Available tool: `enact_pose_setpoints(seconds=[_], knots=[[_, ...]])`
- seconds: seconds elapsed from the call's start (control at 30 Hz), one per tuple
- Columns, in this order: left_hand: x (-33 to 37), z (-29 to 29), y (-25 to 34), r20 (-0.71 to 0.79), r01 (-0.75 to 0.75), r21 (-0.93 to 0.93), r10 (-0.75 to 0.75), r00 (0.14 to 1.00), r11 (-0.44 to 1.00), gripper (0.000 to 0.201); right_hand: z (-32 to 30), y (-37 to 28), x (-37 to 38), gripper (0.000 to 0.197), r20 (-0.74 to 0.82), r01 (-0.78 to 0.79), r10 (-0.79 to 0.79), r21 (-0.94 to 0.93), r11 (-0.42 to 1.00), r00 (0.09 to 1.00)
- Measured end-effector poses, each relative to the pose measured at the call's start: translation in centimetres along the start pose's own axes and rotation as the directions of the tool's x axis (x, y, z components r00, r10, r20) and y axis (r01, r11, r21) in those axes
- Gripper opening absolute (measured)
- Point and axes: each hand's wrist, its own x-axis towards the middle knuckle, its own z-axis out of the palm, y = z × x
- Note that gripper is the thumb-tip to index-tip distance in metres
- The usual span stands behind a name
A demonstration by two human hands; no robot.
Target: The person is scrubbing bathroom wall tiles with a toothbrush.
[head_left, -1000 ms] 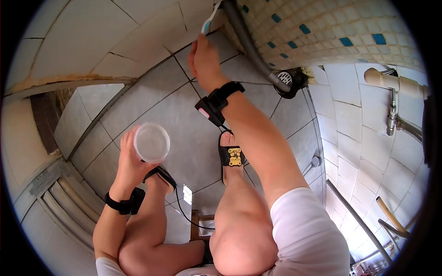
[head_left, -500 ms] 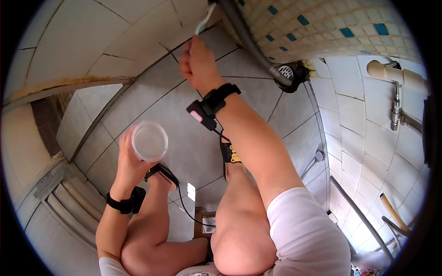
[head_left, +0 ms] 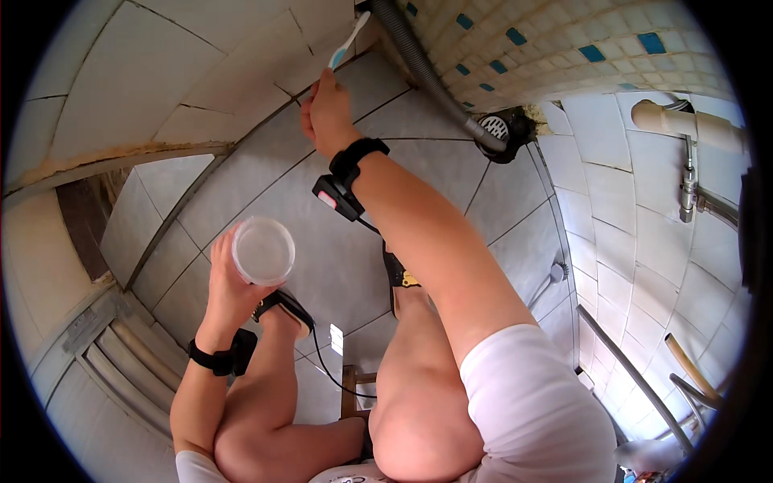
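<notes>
from my distant place, i see the toothbrush (head_left: 350, 39) pointing ahead from the right hand (head_left: 328, 111), which pinches it. the left hand (head_left: 225, 278) holds a clear container (head_left: 263, 251), curled around its side. the grey hose (head_left: 412, 55) passes near the toothbrush, down to the drain (head_left: 493, 127). grey tiles cover the floor (head_left: 270, 177), pale tiles the wall (head_left: 612, 189).

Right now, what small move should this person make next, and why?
Probably ease the toothbrush tip against the tiled wall near the grey hose: the right hand holds it out, head end toward that corner, and whether it touches is hard to tell. The left hand holds the clear container well apart, so there seems to be room.
</notes>
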Motion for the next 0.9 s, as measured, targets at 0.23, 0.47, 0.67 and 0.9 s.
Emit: enact_pose_setpoints(seconds=[0.23, 0.47, 0.67, 0.9], knots=[[-0.1, 0.2, 0.0, -0.026, -0.071, -0.024, 0.070, 0.997, 0.997, 0.075, -8.5, 6.2, 2.6, 0.022, -0.060, 0.344, -0.429, -0.503, 0.793, 0.901], [-0.7, -0.9, -1.0, -0.065, -0.019, -0.009, 0.018, 0.998, 1.000, 0.077, -10.8, -6.2, -3.9, 0.026, 0.060, 0.136, -0.690, -0.989, 0.057, 0.721], [-1.1, -1.5, -1.2, -0.081, -0.032, -0.061, 0.027, 0.996, 0.998, 0.078, -12.8, -8.0, -3.3, 0.033, 0.306, 0.097, -0.614, -0.932, -0.349, 0.728], [-1.9, -1.6, -1.1, -0.090, -0.086, -0.100, 0.077, 0.993, 0.991, 0.079, -8.5, -10.8, -4.7, 0.027, 0.391, -0.029, -0.622, -0.832, -0.554, 0.678]])
